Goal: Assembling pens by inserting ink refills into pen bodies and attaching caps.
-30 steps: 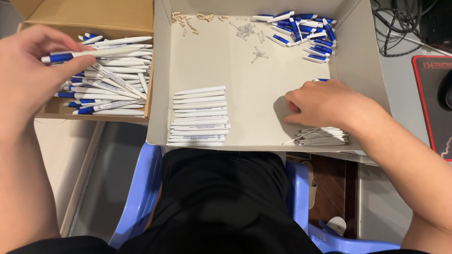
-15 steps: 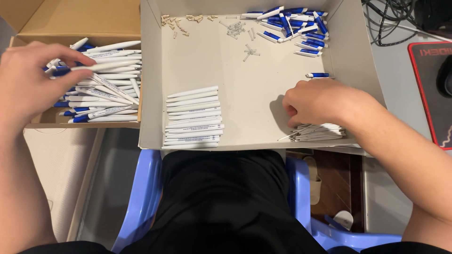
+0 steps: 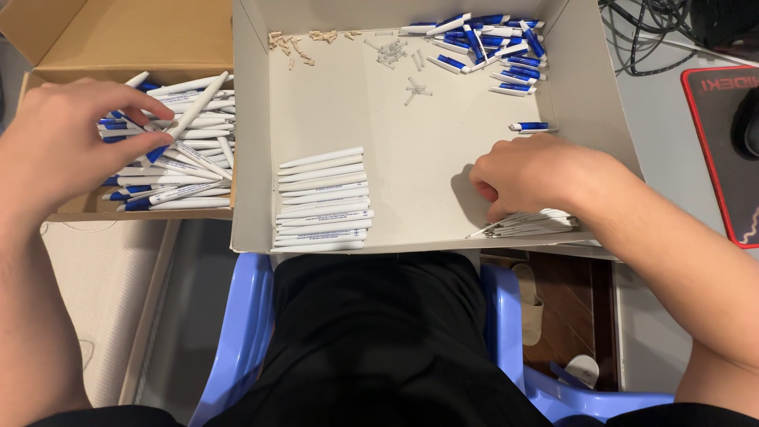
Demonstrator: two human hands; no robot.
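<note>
1. Reaching into the brown box [image 3: 118, 47] left of the tray [image 3: 253, 158], my left hand [image 3: 67, 146] hovered over the finished pens [image 3: 170, 162], fingers spread, one pen [image 3: 190, 111] pinched at its fingertips.
2. My right hand [image 3: 530, 174] curled loosely over the refills [image 3: 526, 224] at the tray's near right corner; I could not tell whether it gripped any.
3. White barrels [image 3: 322, 202] lay stacked near the tray's front, blue caps [image 3: 482, 43] at its far right.
4. I judged the step as dropping off a finished pen; next called for picking one refill and one barrel.
</note>
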